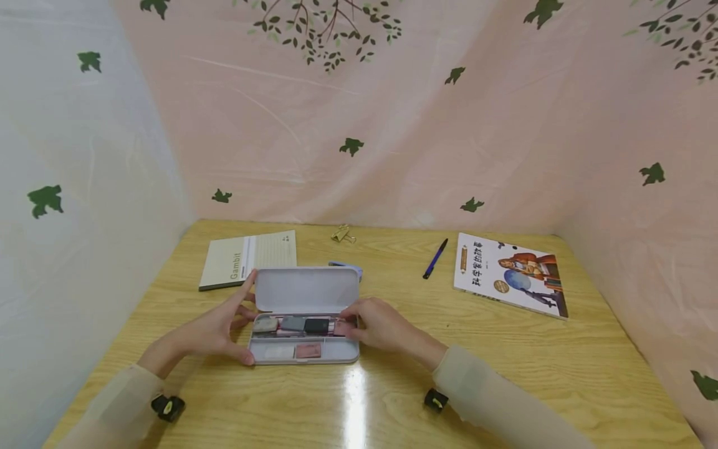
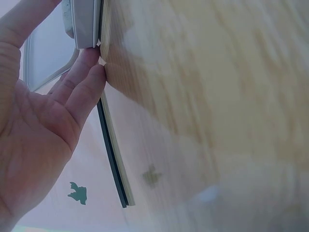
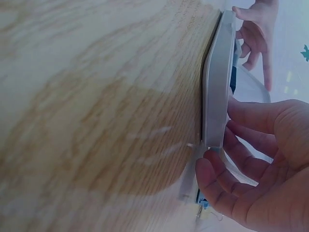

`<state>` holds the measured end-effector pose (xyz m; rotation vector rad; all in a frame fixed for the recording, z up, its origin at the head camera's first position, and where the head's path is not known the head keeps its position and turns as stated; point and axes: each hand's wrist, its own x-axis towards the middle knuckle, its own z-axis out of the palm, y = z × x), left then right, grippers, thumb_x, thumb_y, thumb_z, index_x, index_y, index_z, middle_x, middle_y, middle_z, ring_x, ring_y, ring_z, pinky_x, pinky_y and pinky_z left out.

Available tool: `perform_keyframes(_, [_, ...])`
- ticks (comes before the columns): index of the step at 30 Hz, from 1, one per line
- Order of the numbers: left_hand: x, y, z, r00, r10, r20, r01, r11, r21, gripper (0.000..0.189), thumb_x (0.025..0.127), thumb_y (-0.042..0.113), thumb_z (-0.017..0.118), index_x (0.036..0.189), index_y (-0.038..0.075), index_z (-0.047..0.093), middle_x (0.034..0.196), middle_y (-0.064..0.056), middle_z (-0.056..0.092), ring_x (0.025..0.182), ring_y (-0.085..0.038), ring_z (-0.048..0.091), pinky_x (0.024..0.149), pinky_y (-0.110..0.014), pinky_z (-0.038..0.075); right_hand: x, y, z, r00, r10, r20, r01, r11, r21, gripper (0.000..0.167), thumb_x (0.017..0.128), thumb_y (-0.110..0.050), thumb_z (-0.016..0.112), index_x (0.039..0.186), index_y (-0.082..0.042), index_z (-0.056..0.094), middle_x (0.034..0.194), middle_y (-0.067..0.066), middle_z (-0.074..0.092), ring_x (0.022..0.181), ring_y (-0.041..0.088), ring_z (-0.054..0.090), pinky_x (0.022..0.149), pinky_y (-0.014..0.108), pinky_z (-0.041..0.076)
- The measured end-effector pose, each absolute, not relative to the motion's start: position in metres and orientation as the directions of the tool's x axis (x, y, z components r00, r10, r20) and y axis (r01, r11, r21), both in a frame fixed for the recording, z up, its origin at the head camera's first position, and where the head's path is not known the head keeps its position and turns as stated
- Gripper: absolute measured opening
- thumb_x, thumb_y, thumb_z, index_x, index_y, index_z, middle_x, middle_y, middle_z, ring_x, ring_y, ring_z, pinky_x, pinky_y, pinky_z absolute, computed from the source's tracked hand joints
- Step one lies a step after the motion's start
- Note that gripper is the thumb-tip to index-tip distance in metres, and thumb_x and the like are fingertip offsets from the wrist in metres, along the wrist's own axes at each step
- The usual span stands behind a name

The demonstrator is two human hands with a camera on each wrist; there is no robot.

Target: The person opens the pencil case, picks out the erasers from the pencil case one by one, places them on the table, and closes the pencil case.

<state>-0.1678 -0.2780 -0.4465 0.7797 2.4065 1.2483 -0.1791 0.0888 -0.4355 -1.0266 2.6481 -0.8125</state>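
Note:
A pale grey pencil case [image 1: 305, 290] lies on the table with its lid raised. My left hand [image 1: 213, 330] holds its left end, thumb at the front corner and the other fingers towards the hinge and lid. At the right end of the back compartment, my right hand [image 1: 381, 324] pinches a small pink block [image 1: 341, 327], partly hidden by the fingers. Its lower fingers [image 3: 205, 174] lie against the case's outer end. Beside that block sit a black piece [image 1: 316, 326], a blue-grey piece [image 1: 292, 323] and a pale grey piece [image 1: 265, 325]. Another pink block [image 1: 308, 350] lies in the front compartment.
A notebook [image 1: 224, 262] lies behind and left of the case. Behind the lid, a blue object [image 1: 354, 269] is mostly hidden. A gold binder clip [image 1: 341, 234] lies farther back. On the right are a blue pen [image 1: 435, 259] and a book [image 1: 510, 274].

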Motion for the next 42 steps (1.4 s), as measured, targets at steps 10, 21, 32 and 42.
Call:
perform_keyframes(10, [-0.167, -0.277, -0.445, -0.802, 0.596, -0.035, 0.315, 0.472, 0.823, 0.148, 0.068, 0.025, 0.096, 0.159, 0.036, -0.020, 0.144, -0.026, 0.032, 0.123, -0.039, 0.054, 0.110, -0.057, 0.037, -0.179, 0.088, -0.433, -0.713, -0.701, 0.011, -0.589, 0.589, -0.553, 0.016, 0.095, -0.017, 0.074, 0.109, -0.013, 0.080, 0.088, -0.009, 0.071, 0.069, 0.008, 0.053, 0.062, 0.022, 0.046])
perform_keyframes(21, [-0.169, -0.278, -0.446, -0.799, 0.600, -0.046, 0.311, 0.478, 0.822, 0.148, 0.069, 0.025, 0.096, 0.158, 0.037, -0.021, 0.143, -0.025, 0.034, 0.124, -0.038, 0.055, 0.110, -0.057, 0.037, -0.178, 0.090, -0.430, -0.746, -0.665, -0.043, -0.493, 0.594, -0.636, 0.011, 0.093, -0.012, 0.075, 0.104, -0.014, 0.077, 0.096, -0.008, 0.072, 0.085, 0.005, 0.061, 0.079, 0.024, 0.055])
perform_keyframes(32, [-0.171, -0.277, -0.446, -0.798, 0.600, -0.053, 0.307, 0.481, 0.821, 0.149, 0.068, 0.026, 0.096, 0.158, 0.037, -0.022, 0.143, -0.025, 0.034, 0.123, -0.037, 0.055, 0.110, -0.057, 0.037, -0.187, 0.127, -0.419, -0.747, -0.664, 0.030, -0.393, 0.404, -0.826, 0.015, 0.097, -0.017, 0.071, 0.111, -0.015, 0.076, 0.104, -0.006, 0.072, 0.092, 0.017, 0.066, 0.081, 0.033, 0.060])
perform_keyframes(42, [-0.170, -0.278, -0.446, -0.802, 0.595, -0.057, 0.302, 0.484, 0.821, 0.149, 0.068, 0.027, 0.096, 0.159, 0.035, -0.021, 0.144, -0.024, 0.033, 0.123, -0.036, 0.055, 0.111, -0.056, 0.037, -0.207, 0.185, -0.427, -0.753, -0.649, -0.110, -0.233, 0.420, -0.877, 0.023, 0.097, -0.023, 0.072, 0.118, -0.015, 0.076, 0.113, 0.000, 0.073, 0.093, 0.028, 0.069, 0.074, 0.044, 0.063])
